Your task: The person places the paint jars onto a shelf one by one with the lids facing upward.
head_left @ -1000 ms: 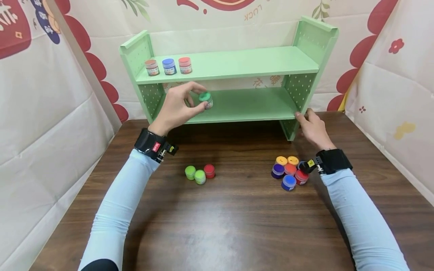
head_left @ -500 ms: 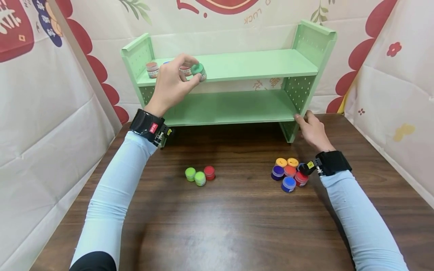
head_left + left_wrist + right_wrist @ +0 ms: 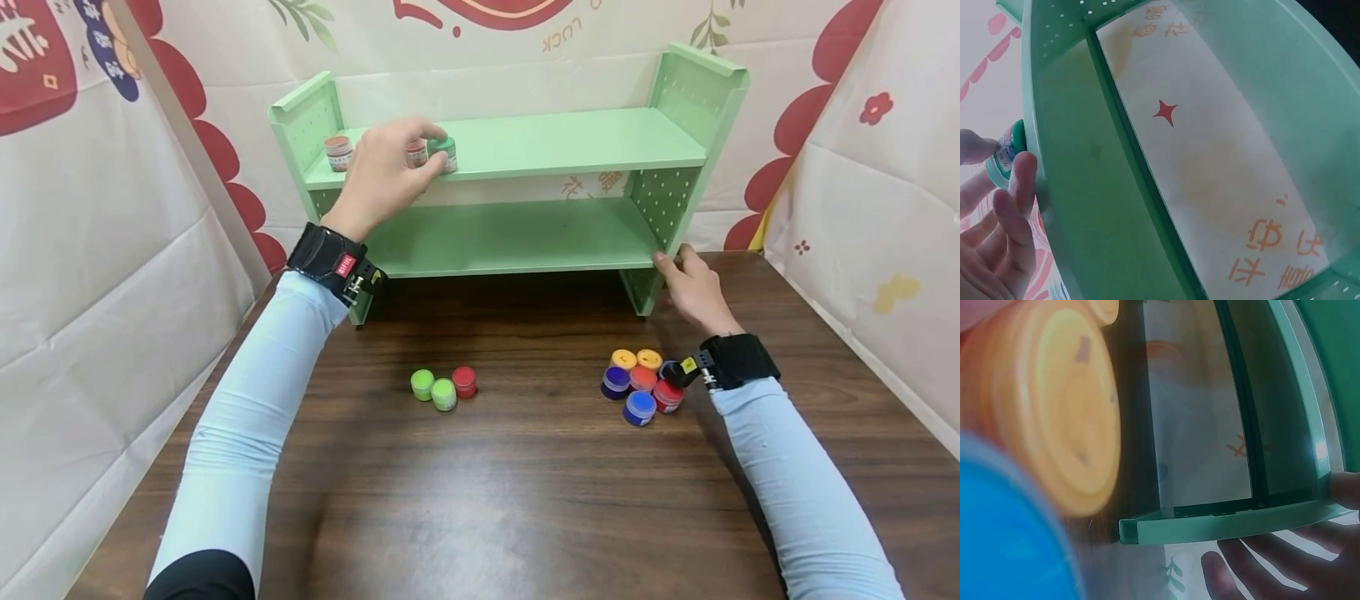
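Observation:
My left hand [image 3: 386, 177] pinches a small paint jar with a green lid [image 3: 444, 152] between thumb and fingers. The jar is upright at the front of the upper board of a green two-tier shelf [image 3: 555, 137]. To its left stands a jar with a red lid [image 3: 416, 152], partly covered by the hand. A jar with an orange-red lid [image 3: 339, 153] stands farther left. In the left wrist view, fingers hold the jar [image 3: 1007, 153] by the shelf's edge. My right hand [image 3: 697, 290] grips the shelf's right side panel [image 3: 1241, 525], thumb in front and fingers behind.
On the brown table [image 3: 480, 483], two light-green jars [image 3: 444, 395] and a red jar [image 3: 464, 382] stand left of centre. Several yellow, orange, red and blue jars [image 3: 642, 379] cluster beneath the right wrist. Printed cloth [image 3: 480, 75] hangs behind and at both sides.
My left hand has raised the green-lidded jar from before the lower board to the upper board, beside the red-lidded jar. The blue-lidded jar is now hidden behind it. My right hand stays in place.

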Demonstrator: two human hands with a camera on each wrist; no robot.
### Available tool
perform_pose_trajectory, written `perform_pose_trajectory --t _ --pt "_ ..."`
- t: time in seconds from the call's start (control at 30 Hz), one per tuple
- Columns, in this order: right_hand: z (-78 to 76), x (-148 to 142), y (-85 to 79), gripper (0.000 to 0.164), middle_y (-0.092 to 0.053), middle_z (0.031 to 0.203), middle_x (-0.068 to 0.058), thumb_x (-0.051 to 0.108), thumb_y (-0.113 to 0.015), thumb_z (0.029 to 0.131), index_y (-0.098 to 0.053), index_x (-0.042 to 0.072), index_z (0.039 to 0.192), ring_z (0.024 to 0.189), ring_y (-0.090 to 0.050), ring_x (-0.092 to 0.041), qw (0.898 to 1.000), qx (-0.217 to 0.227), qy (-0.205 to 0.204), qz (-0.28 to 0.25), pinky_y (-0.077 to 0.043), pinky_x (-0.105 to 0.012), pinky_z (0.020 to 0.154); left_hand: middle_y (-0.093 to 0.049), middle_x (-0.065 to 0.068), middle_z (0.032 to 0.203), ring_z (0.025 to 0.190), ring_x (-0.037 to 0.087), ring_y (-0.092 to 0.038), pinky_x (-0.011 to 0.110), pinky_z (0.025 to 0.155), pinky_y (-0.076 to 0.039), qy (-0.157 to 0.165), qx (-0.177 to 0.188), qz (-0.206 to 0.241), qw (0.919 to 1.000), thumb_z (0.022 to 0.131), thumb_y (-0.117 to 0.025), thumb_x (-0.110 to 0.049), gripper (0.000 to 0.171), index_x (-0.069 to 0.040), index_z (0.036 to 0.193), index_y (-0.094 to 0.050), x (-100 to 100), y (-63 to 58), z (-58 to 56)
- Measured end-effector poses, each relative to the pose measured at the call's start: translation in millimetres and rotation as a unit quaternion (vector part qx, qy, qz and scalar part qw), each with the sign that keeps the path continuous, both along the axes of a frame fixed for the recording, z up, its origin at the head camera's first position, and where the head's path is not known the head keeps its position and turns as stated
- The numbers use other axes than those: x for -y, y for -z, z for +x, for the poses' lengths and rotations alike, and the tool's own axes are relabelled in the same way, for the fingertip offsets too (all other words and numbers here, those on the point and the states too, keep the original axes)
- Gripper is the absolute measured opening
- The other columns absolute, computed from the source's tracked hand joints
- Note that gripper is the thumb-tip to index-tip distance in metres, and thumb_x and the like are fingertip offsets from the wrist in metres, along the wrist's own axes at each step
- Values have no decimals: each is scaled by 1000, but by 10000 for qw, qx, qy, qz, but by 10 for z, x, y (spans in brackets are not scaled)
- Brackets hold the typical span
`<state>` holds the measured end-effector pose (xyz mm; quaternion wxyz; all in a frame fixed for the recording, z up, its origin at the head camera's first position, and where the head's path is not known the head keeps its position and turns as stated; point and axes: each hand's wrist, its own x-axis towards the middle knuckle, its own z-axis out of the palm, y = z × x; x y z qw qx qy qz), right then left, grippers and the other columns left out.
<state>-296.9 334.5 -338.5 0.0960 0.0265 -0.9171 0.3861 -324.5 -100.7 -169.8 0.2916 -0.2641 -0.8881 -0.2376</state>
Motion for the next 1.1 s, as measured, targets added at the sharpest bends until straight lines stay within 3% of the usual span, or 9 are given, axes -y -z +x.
perform_pose_trajectory --t 0.2,0.37,0.73,1.1 --pt "-1 -12 7 75 -55 138 -32 60 -30 106 -34 1 153 72 -56 2 10000 20 -4 25 -47 -19 65 -60 8 131 81 20 -62 28 66 -36 -157 -319 -396 9986 98 -69 -28 32 -14 126 -75 -13 -5 18" --pt "7 -24 18 75 -54 141 -33 60 -30 107 -34 2 153 78 -56 -2 10000 24 -6 57 -46 -18 67 -66 6 122 86 22 -61 30 66 -38 -212 -426 -539 9974 97 -72 -24 32 -15 127 -74 -60 8 -7" --pt "-3 -5 6 74 -56 135 -32 60 -30 107 -35 1 152 73 -56 -1 10000 10 7 72 -46 -20 67 -73 -1 120 80 21 -63 31 59 -34 -857 -581 -396 9938 97 -71 -27 26 -19 121 -76 -168 28 -39" --pt "8 1 9 75 -54 141 -33 60 -31 107 -35 2 153 80 -53 2 10000 -20 -28 0 -48 -17 64 -69 2 119 86 23 -63 30 60 -32 -823 -617 -394 9939 98 -70 -28 28 -17 123 -75 -195 59 -71"
